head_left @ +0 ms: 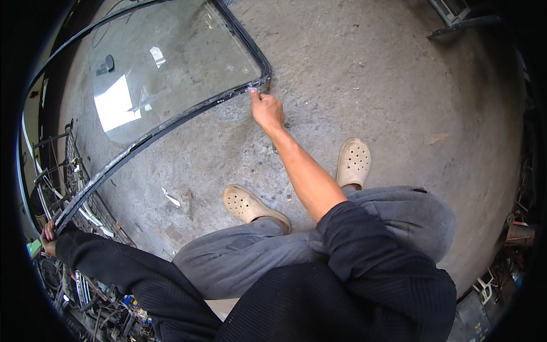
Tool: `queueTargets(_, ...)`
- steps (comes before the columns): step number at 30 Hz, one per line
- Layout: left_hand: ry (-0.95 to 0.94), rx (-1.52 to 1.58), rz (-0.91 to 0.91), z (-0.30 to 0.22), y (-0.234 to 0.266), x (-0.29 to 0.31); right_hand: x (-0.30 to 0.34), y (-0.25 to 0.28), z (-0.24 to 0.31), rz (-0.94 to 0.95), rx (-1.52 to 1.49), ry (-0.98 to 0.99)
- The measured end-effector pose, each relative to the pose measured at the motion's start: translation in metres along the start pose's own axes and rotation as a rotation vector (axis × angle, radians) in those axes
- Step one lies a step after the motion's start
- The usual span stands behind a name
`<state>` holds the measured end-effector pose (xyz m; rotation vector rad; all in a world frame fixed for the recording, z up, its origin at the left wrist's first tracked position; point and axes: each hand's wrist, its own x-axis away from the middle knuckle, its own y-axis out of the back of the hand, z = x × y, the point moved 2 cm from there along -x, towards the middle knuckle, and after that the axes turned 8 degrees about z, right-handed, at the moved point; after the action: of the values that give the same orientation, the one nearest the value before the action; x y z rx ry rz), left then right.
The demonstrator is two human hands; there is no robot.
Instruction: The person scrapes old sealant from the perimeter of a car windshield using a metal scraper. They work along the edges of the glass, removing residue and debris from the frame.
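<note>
A large windshield (188, 62) with a dark rubbery edge strip (154, 135) is in front of me, reaching to the upper left. The concrete floor shows through its glass, and white reflections lie on it. My right hand (266, 109) is closed on the near edge close to the right corner, its thumb on top and the other fingers mostly hidden. At the far left, my left hand (49, 239) wraps its fingers round the other end of the same edge. A small dark mount (109, 62) shows on the glass.
Grey concrete floor (387, 85) surrounds my beige clogs (242, 203). A wire rack (80, 188) and piled metal parts (108, 308) crowd the left. A metal frame (456, 23) stands at the upper right. More clutter (518, 233) lines the right rim. A white scrap (170, 197) lies on the floor.
</note>
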<state>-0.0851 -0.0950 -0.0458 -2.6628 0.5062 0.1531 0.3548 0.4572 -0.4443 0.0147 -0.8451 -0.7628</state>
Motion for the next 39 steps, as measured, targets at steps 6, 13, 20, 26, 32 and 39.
queueTargets(6, -0.001, 0.001, 0.005, -0.002, 0.002, -0.001, -0.004, -0.001, 0.0, 0.014, -0.006, 0.038)
queueTargets(13, 0.001, 0.013, 0.018, -0.001, 0.01, 0.0, 0.0, -0.002, 0.003, 0.012, -0.015, 0.021)
queueTargets(20, 0.01, 0.014, 0.029, -0.004, 0.012, -0.005, -0.004, -0.002, 0.001, 0.006, -0.029, 0.005)
queueTargets(26, 0.013, 0.01, 0.031, -0.007, 0.016, -0.006, -0.005, 0.002, 0.002, 0.046, -0.016, 0.005)
queueTargets(32, 0.023, 0.008, 0.034, -0.01, 0.018, -0.009, 0.004, 0.002, 0.011, 0.065, -0.004, 0.013)
queueTargets(39, 0.032, 0.01, 0.046, -0.013, 0.02, -0.013, 0.009, -0.006, 0.014, 0.053, -0.021, 0.0)
